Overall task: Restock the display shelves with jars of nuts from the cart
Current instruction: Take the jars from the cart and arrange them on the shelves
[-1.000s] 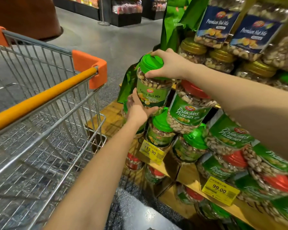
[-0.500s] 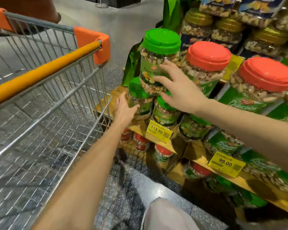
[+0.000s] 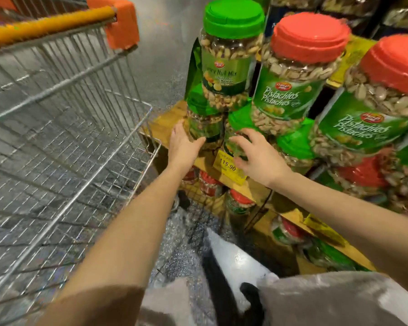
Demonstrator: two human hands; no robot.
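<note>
In the head view my left hand [image 3: 184, 147] is open, its straight fingers against a lower green-lidded jar [image 3: 204, 128]. My right hand [image 3: 259, 158] is spread loosely, fingertips at the neighbouring jar [image 3: 237, 140], gripping nothing. The Fancy Nut Mix jar [image 3: 229, 64] stands stacked on those two on the wooden shelf [image 3: 165, 125], beside the wire cart [image 3: 80, 142].

Both forearms [image 3: 137, 227] are bare right down to the left hand [image 3: 183, 147] and the right hand [image 3: 259, 157]. Pale grey cloth [image 3: 327, 300] covers the legs. A blurred white-and-black shape [image 3: 233, 257], perhaps a shoe, shows lower down.
</note>
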